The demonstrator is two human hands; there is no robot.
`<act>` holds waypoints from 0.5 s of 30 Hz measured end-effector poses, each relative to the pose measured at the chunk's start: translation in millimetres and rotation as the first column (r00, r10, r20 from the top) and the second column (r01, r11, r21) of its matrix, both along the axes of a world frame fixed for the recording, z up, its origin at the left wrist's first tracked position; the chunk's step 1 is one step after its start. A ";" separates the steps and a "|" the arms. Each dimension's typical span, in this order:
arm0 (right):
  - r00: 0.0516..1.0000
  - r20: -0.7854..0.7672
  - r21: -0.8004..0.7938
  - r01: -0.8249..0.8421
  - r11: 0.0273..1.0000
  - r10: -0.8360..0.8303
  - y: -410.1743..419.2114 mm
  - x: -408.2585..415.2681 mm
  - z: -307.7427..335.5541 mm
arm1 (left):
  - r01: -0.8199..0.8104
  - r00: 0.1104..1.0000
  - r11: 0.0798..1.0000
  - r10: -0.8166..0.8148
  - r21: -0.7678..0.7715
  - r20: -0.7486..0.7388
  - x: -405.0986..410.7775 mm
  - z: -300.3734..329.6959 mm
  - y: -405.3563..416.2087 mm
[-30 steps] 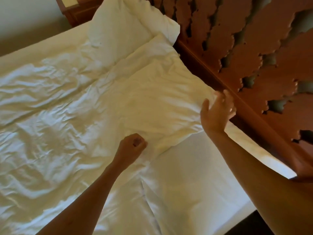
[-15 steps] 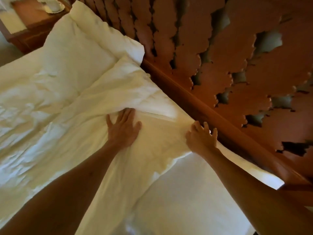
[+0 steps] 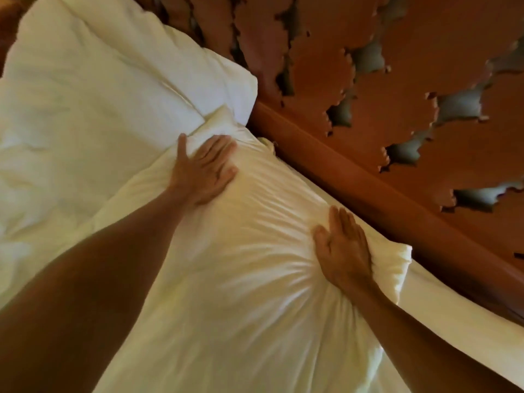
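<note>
A puffy white duvet (image 3: 249, 279) covers the bed up to the headboard, creased in lines that fan out between my two hands. My left hand (image 3: 202, 168) lies flat on its upper left part, fingers straight and pointing toward the headboard, pressing the fabric down. My right hand (image 3: 344, 248) presses flat on the duvet's edge near the headboard, fingers straight. Neither hand holds anything.
A white pillow (image 3: 119, 61) lies at the upper left against the carved wooden headboard (image 3: 397, 95). The headboard's wooden rail (image 3: 368, 191) runs diagonally just beyond my hands. A strip of bare white sheet (image 3: 459, 321) shows at the lower right.
Both hands have slid up the duvet toward the headboard, pushing the fabric with them. The right hand, raised a second ago, now presses flat. The view has come closer.
</note>
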State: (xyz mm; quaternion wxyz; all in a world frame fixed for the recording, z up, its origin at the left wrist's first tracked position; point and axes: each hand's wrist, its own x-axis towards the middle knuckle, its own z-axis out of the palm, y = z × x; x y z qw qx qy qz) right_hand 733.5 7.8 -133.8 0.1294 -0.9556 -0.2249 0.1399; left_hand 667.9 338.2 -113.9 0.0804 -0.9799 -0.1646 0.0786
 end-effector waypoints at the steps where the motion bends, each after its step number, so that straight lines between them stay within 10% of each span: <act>1: 1.000 -0.007 -0.011 0.020 1.000 -0.021 2.5 1.3 -1.7 | -0.014 1.000 0.999 0.014 -0.045 0.006 2.3 -8.9 -2.0; 9: 0.995 0.066 -0.031 0.071 0.997 -0.069 10.7 17.9 -5.9 | -0.189 0.980 0.895 0.146 -0.405 -0.134 44.9 12.3 -4.7; 15: 0.981 0.150 0.080 0.110 0.991 -0.121 38.1 7.0 27.8 | 0.071 0.928 0.971 0.019 -0.229 0.371 -46.6 25.3 -57.3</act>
